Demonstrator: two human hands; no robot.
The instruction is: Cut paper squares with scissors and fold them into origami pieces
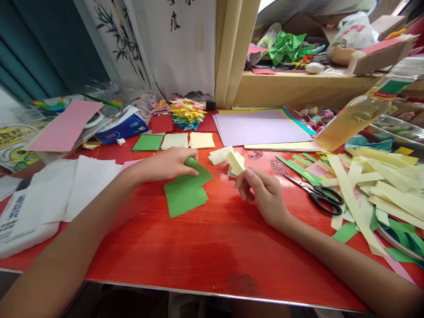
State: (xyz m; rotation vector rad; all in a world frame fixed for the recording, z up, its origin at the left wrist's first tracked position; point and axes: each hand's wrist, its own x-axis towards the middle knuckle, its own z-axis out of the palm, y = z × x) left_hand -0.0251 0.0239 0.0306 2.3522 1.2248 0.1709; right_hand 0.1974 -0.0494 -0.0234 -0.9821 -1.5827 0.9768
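Note:
My left hand (167, 164) pinches a green paper square (198, 176) by its upper edge, thumb on top. Under it, more green paper (183, 202) lies flat on the red table, partly covered. To the right, my right hand (263, 192) is closed on the near end of a folded pale yellow paper piece (236, 163). Beside that piece rest other folded pale yellow papers (219, 155). Behind my hands, a green paper stack (148, 142), a whitish one (175, 141) and a cream one (202, 140) sit in a row.
Black-handled scissors (323, 198) lie right of my right hand, beside a heap of paper strips (354, 185). A bottle of yellowish liquid (351, 117) leans behind them. Large lilac sheets (261, 126) and a colourful folded-paper pile (188, 112) are at the back; white tissues (89, 181) lie left.

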